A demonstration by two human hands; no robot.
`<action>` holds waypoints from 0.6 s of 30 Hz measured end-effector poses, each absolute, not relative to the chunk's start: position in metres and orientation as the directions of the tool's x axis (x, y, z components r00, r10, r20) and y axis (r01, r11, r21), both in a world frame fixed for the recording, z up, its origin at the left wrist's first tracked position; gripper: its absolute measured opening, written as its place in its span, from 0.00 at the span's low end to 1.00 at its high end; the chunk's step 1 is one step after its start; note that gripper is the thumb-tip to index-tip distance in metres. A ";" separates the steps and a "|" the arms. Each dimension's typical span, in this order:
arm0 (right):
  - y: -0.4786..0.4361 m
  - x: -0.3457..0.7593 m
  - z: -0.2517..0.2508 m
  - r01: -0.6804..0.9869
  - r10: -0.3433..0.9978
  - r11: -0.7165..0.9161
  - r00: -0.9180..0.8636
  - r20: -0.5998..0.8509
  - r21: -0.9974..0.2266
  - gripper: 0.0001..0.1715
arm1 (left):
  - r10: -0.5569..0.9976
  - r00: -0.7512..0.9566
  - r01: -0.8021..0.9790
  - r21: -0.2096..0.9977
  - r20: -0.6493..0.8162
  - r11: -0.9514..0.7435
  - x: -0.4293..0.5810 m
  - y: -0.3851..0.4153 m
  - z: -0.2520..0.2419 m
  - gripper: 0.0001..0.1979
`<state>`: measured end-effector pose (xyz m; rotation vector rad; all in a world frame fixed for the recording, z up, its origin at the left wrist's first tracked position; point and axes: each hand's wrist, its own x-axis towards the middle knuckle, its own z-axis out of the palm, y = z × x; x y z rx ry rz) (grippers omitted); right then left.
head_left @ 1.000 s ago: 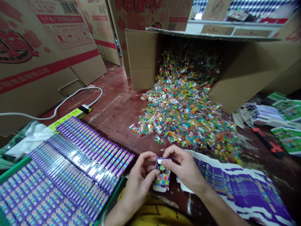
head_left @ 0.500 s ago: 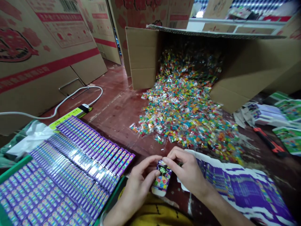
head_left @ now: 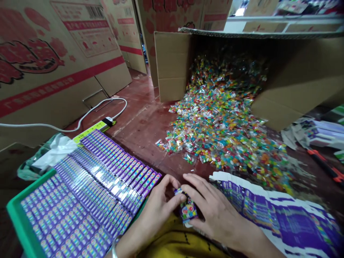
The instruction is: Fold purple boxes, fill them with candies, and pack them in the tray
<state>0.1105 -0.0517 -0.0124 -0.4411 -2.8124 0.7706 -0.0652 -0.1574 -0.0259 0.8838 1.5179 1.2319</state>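
A small purple printed candy box (head_left: 189, 211) is held upright, slightly tilted, above my lap. My left hand (head_left: 160, 204) pinches its upper left part between thumb and fingers. Along the box's right side lies my right hand (head_left: 211, 206), its fingers curved over the top and its thumb by the white bottom end. The top end of the box is hidden behind my fingers. To the right of my hands, flattened purple cartons (head_left: 258, 208) lie in an overlapping row. On the left, a green tray (head_left: 18, 218) holds rows of finished-looking purple boxes (head_left: 107, 175).
Clear packets of coloured candy (head_left: 215, 125) spill from a tipped cardboard box (head_left: 172, 68) onto the red-brown surface. A yellow-green power strip (head_left: 92, 130) with a white cable (head_left: 80, 120) lies behind the tray. An orange-black cutter (head_left: 325, 165) is at far right.
My right hand has shifted from pinching the box's top to its right side, reaching down to the lower end. The view has turned slightly left.
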 end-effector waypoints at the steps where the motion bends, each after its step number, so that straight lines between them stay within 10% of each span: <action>1: -0.047 0.112 -0.007 0.200 0.279 0.804 -0.959 0.058 -0.559 0.56 | 0.940 -0.244 -0.034 0.970 -0.240 0.239 -0.069 -0.158 -0.026 0.12; 5: -0.007 0.111 0.006 0.218 0.257 0.677 -0.965 -0.052 -0.703 0.57 | 0.953 -0.094 -0.129 0.953 -0.288 0.275 -0.076 -0.155 -0.028 0.18; 9: 0.040 0.093 -0.013 0.523 0.610 0.698 -0.792 0.023 -0.489 0.12 | 0.921 -0.113 -0.212 0.915 -0.372 0.344 -0.071 -0.154 -0.033 0.16; 18: 0.044 0.033 -0.044 0.499 0.533 0.757 -0.845 -0.043 -0.422 0.07 | 0.923 -0.167 -0.416 0.873 -0.347 0.253 -0.057 -0.154 -0.050 0.15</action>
